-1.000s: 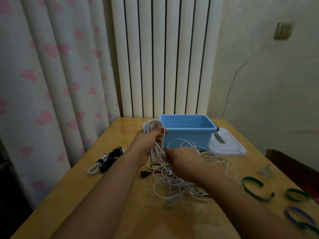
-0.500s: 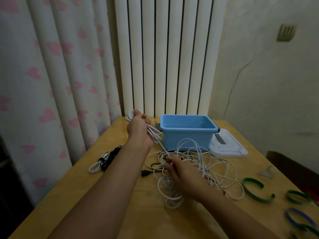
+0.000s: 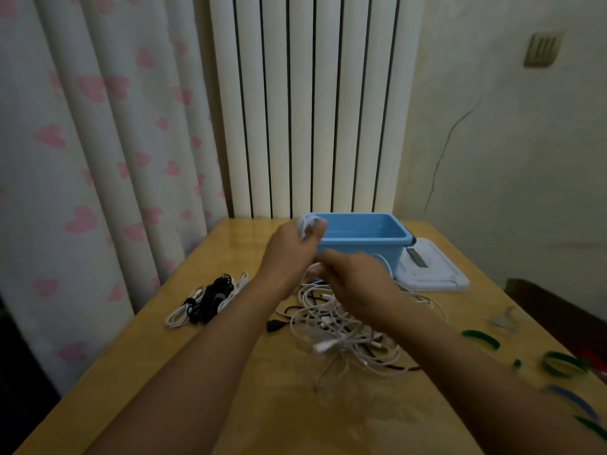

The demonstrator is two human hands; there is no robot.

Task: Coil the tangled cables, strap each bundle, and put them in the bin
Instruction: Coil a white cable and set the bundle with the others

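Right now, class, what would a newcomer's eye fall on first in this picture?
First, the tangle of white cables on the middle of the wooden table, with both hands above it: the left hand grips a raised bunch of cable, the right hand holds strands lower down. Behind them stands the blue bin, and green and blue straps lie along the right edge.

Bare table (image 3: 249, 405) lies open in front; tangled cables (image 3: 345, 333), blue bin (image 3: 361, 246) and straps (image 3: 481, 338) crowd centre and right.
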